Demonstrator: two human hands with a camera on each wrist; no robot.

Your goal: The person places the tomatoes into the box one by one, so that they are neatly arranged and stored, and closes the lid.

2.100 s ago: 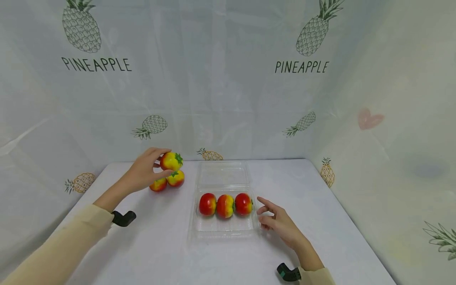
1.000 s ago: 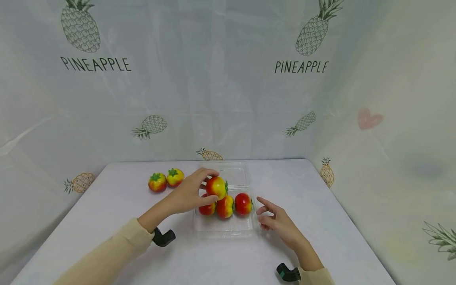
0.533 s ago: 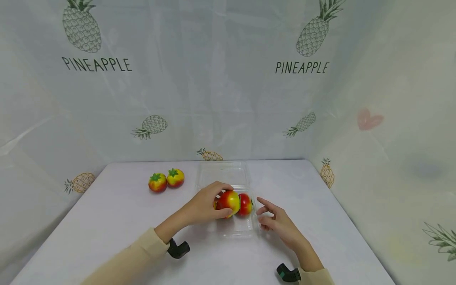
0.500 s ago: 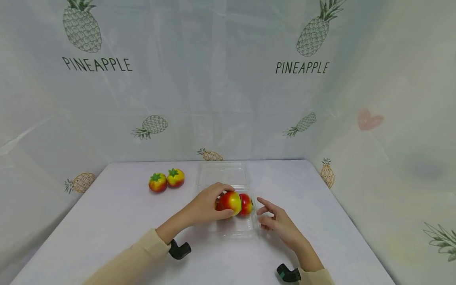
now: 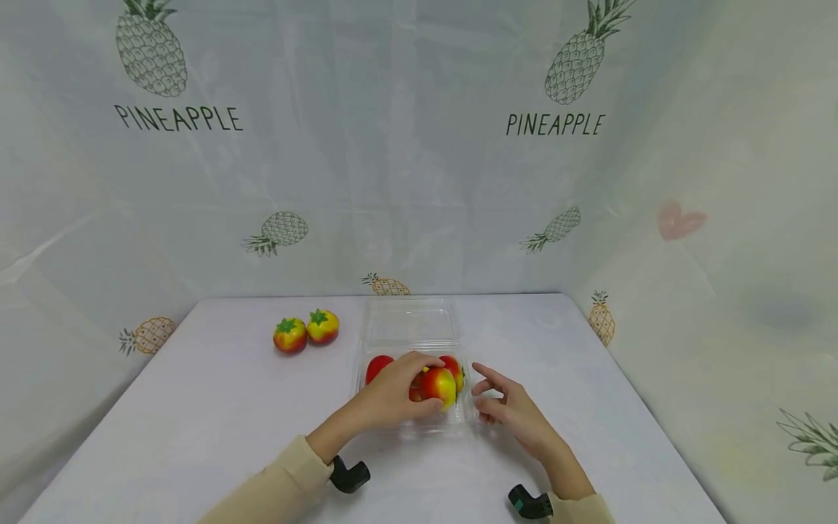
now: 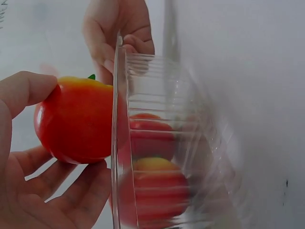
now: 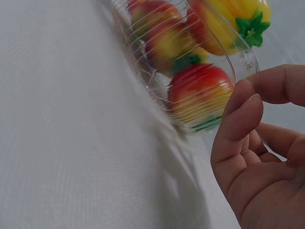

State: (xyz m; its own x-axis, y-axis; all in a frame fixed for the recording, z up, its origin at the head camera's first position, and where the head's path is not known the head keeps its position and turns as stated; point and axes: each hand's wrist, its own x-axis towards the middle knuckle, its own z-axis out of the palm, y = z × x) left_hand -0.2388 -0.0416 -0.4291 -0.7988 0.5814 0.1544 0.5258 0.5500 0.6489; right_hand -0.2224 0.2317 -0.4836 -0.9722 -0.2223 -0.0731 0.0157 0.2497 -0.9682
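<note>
- 1 clear box (image 5: 447,424), lid (image 5: 410,324) folded back.
- Left hand (image 5: 393,395) curls round 1 fruit (image 5: 441,386) over the box: apparently a loading step.
- Right hand (image 5: 513,415) sits half-curled at the rim; grip unclear.
- Fruit: calls for lowering, then letting go.

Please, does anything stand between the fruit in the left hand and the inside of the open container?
Nothing visible blocks the way from above: the clear lid lies folded back. The left hand holds the red-and-yellow fruit over the container; the fruits inside sit close to it and may crowd one side.
</note>
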